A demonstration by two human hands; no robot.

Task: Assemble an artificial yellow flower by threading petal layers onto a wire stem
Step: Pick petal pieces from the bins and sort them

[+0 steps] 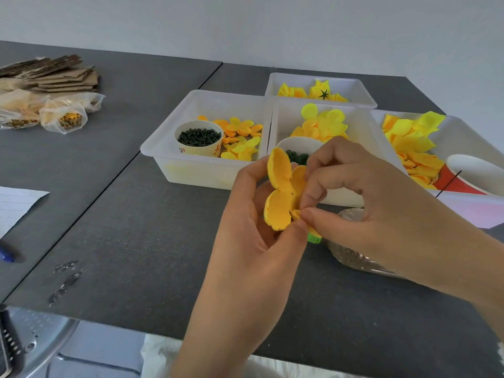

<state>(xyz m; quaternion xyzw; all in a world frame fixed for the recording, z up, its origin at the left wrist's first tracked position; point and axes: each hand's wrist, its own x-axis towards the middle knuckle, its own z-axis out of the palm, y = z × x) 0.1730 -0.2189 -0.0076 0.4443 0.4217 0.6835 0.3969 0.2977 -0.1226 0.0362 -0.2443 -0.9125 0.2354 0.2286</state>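
Yellow fabric, a petal layer (283, 195), is held above the dark table (136, 241) near its front edge, standing almost upright with its cupped side turned to 3 o'clock. The left hand (251, 236) grasps it from behind, thumb at the low petal. The right hand (362, 203) comes from 3 o'clock and its fingertips (306, 214) pinch something small at the lower part of the layer; I cannot tell if it is the wire stem, because the fingers hide it. A green piece (314, 237) shows just under the pinch. The small centre hole looks toward the right hand, so I judge the threading goes along the 3-to-9 line. White trays (161, 148) with more petals stand at 12 o'clock, near; toward 6 and 9 o'clock the hands have room.
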